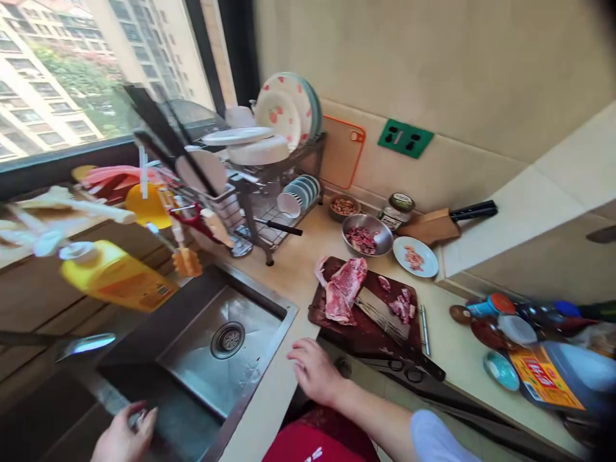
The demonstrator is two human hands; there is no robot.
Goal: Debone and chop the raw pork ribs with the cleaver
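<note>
My left hand (124,437) is at the bottom left, over the near corner of the steel sink (240,378), its fingers curled on the base of the metal tap (99,390). Fingers spread and holding nothing, my right hand (314,370) lies flat on the counter edge (276,391). Just beyond it is a dark red cutting board (366,327). On the board lie a large slab of raw meat (342,290), a cleaver (385,314) and some cut pieces (402,307).
Behind the board stand a steel bowl of meat pieces (366,235), a small plate with scraps (415,256), a jar (397,210) and a knife block (440,222). A dish rack (269,186) holds plates. A yellow bottle (115,276) is left of the sink, and bottles (543,366) crowd the right.
</note>
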